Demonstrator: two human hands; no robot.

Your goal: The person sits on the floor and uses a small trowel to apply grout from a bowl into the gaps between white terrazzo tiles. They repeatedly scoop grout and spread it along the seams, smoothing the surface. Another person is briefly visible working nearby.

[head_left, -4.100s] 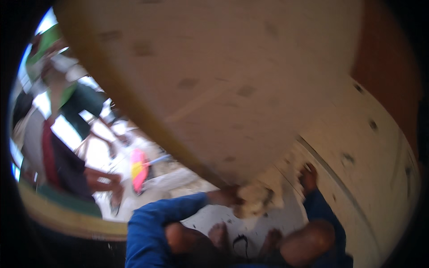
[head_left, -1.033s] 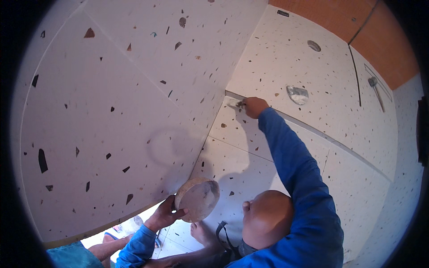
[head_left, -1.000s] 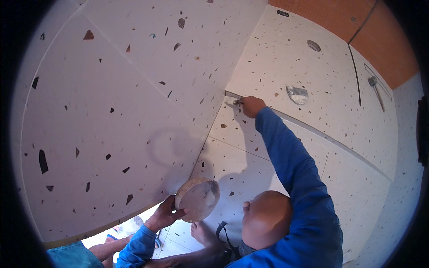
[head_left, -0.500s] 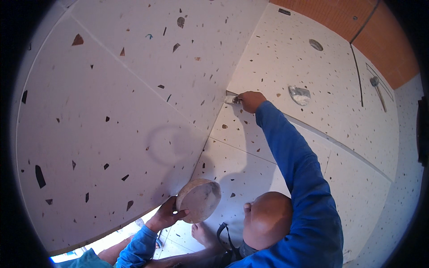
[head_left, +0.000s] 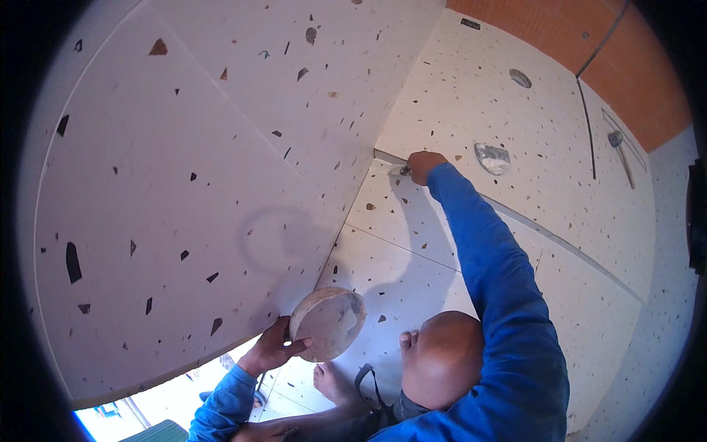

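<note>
My left hand (head_left: 271, 346) grips the rim of a pale, shallow round bowl (head_left: 328, 323), tilted, with some whitish residue inside, low in the middle beside a speckled white panel (head_left: 132, 191). My right hand (head_left: 423, 166) is stretched out to the corner and closed on a small putty knife (head_left: 400, 171), whose blade, partly hidden, lies at a narrow ledge (head_left: 530, 227) along the speckled tiles. My bare foot (head_left: 328, 379) and bent knee (head_left: 442, 353) are below, with a black strap (head_left: 368, 387) between them.
The speckled back surface has a round hole (head_left: 520, 78) and a grey-white patch (head_left: 492, 158). A long-handled tool (head_left: 622, 155) lies on it at right. An orange panel (head_left: 633, 88) borders it above. Through the bright lower-left gap, green fabric (head_left: 155, 433) shows.
The view has swung from co-workers to the panel corner. Over the last half second my right hand has shifted slightly right along the ledge, and the bowl slightly up; a co-worker's leg has left view.
</note>
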